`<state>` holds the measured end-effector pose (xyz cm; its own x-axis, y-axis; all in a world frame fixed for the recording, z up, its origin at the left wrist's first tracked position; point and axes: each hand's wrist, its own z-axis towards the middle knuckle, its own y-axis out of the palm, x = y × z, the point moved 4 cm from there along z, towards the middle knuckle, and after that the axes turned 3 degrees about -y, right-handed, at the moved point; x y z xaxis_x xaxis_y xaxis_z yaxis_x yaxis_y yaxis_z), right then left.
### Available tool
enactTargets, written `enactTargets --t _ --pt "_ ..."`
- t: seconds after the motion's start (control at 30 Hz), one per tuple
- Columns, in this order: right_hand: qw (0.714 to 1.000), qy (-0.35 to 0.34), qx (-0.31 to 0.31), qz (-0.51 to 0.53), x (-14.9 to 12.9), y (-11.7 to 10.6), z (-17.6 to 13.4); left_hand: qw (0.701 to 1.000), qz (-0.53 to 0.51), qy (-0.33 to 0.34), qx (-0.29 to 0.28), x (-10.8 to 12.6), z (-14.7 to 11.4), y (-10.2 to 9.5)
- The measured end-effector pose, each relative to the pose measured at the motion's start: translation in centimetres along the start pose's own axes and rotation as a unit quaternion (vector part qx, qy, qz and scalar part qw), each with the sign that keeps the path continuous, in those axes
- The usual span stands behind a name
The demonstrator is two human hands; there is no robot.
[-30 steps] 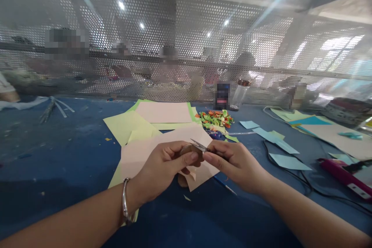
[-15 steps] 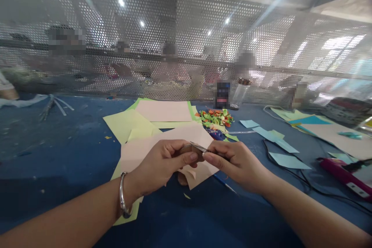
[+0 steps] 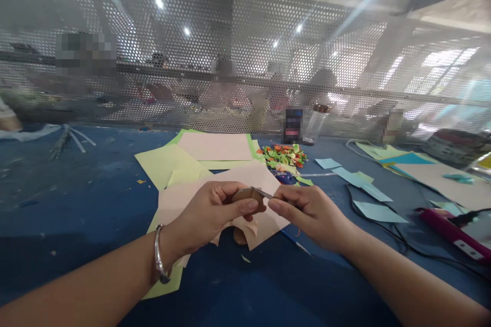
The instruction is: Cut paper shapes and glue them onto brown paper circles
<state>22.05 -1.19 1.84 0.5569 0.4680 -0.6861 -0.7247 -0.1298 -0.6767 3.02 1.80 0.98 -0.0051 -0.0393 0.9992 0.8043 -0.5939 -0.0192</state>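
Over the paper sheets, my left hand point(image 3: 218, 209) pinches a small rounded brown piece point(image 3: 242, 195), apparently paper or card, between thumb and fingers. My right hand point(image 3: 309, 212) is closed around small scissors point(image 3: 264, 193); their thin metal blades point left and meet the piece's upper edge, while the handles are hidden in my fingers. Under both hands lies a pale pink sheet point(image 3: 264, 176) with a notched front edge. Another rounded brown thing point(image 3: 240, 236) shows partly beneath it. A silver bangle point(image 3: 159, 255) circles my left wrist.
Yellow-green sheets point(image 3: 153, 163) and a pink sheet point(image 3: 217, 145) lie behind my hands. Coloured paper scraps point(image 3: 284, 155), a phone-like dark object point(image 3: 292, 125) and a clear bottle point(image 3: 316, 125) stand farther back. A blue brush-like stick point(image 3: 297, 244), blue slips point(image 3: 360, 184) and a magenta power strip point(image 3: 456, 235) are rightward.
My left hand has turned the brown piece so more of its flat face shows. The scissors stay at its upper edge. My right hand has hardly moved.
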Motion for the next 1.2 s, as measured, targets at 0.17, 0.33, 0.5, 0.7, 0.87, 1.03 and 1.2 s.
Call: enactTargets --t 0.17,0.33,0.5,0.7,0.87,1.03,1.2 --pt "1.0 -0.004 0.013 0.001 -0.2 -0.1 0.3 1.0 0.014 -0.016 -0.007 -0.1 0.0 -0.2" --pt "0.997 0.002 0.07 0.006 0.4 -0.8 0.6 0.999 0.023 -0.029 -0.028 0.0 -0.1 0.4" --pt "0.995 0.021 0.093 0.031 1.5 -1.0 0.9 0.981 0.148 -0.048 -0.112 -0.3 -1.1 2.2" --pt "0.994 0.033 0.104 0.028 2.0 -0.8 1.2 0.869 0.472 0.059 -0.138 0.1 -1.6 3.1" --pt "0.994 0.026 0.11 0.0 1.9 -0.8 1.2 0.833 0.545 0.043 -0.081 0.2 -1.3 2.5" --pt "0.992 0.025 0.12 -0.021 1.9 -1.0 1.2 0.84 0.532 0.04 -0.105 0.4 -1.3 2.3" --pt "0.991 0.024 0.127 -0.045 2.1 -1.0 1.1 0.854 0.507 0.049 -0.11 0.5 -1.4 2.1"
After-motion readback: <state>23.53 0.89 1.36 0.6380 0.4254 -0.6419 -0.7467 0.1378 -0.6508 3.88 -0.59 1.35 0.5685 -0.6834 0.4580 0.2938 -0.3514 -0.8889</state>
